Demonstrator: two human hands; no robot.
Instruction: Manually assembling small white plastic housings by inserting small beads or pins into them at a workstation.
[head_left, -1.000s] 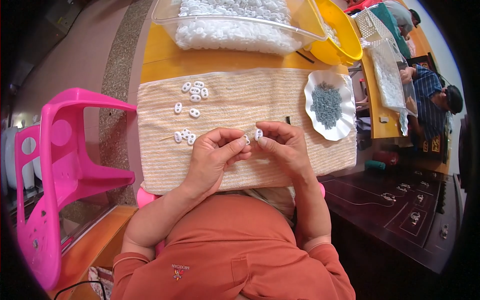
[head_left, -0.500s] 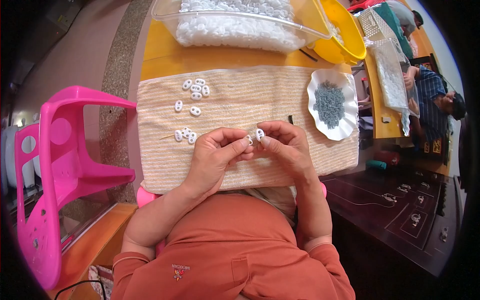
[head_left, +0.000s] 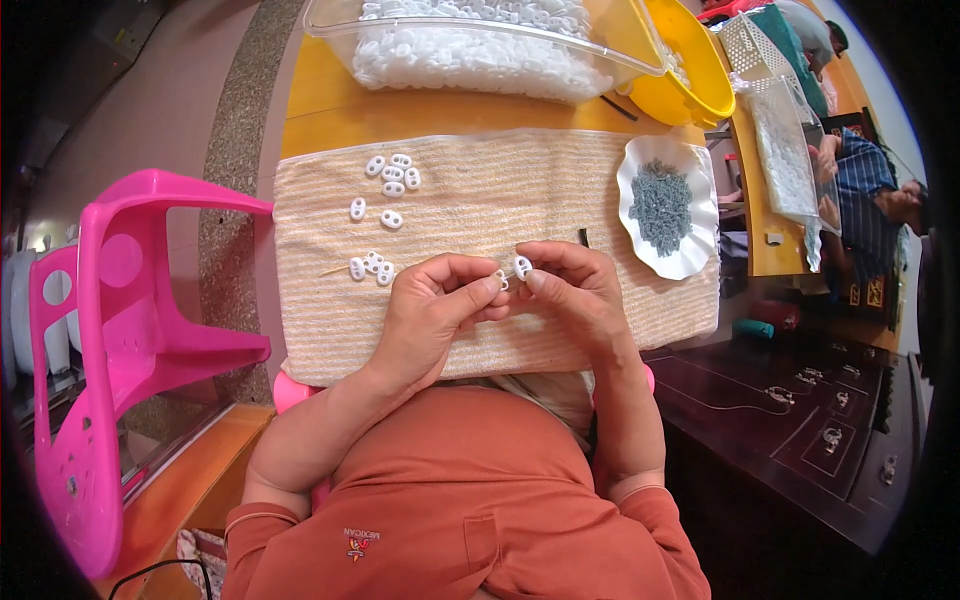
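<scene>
Above the near part of a striped towel (head_left: 470, 205), my two hands meet with fingertips almost touching. A white oval piece with two holes (head_left: 522, 266) is pinched between thumb and forefinger of my right hand (head_left: 585, 290). My left hand (head_left: 440, 305) pinches a small white looped part (head_left: 503, 282), mostly hidden by the fingers. Left of my hands lie a few more white two-hole pieces (head_left: 385, 273), one beside a thin wooden stick (head_left: 334, 271). Farther back is a loose group of several like them (head_left: 392, 174), with two single ones (head_left: 391, 219) in front.
A wavy-rimmed white dish (head_left: 708, 215) holds small grey-blue bits. Beyond the towel stand a clear bin (head_left: 480, 40) of white pieces and a yellow basin (head_left: 715, 95). A pink chair (head_left: 95, 300) is at left. Another person in a striped shirt (head_left: 865, 185) works at right.
My right hand has shifted slightly right, and the white oval piece in it has turned a little. My left hand keeps its pinch.
</scene>
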